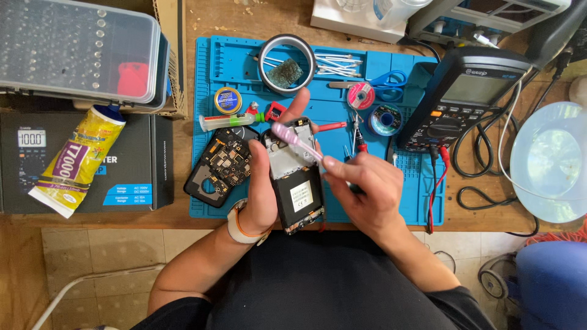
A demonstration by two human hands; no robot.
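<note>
My left hand (262,183) grips an opened phone (298,194) from its left side, with a fingertip reaching up past its top edge. The phone's back is off, showing a battery with a white label and bare circuitry. My right hand (367,189) holds a pink toothbrush (297,141) by its handle, and the brush head rests on the upper part of the phone. Just left of my left hand, a removed black phone part with a circuit board (221,165) lies on the blue work mat (208,91).
On the mat are a tape roll (287,55), cotton swabs, blue scissors (388,79), solder wick spools, a syringe and tweezers. A multimeter (465,98) with leads stands at right, a glue tube (76,160) and plastic box at left.
</note>
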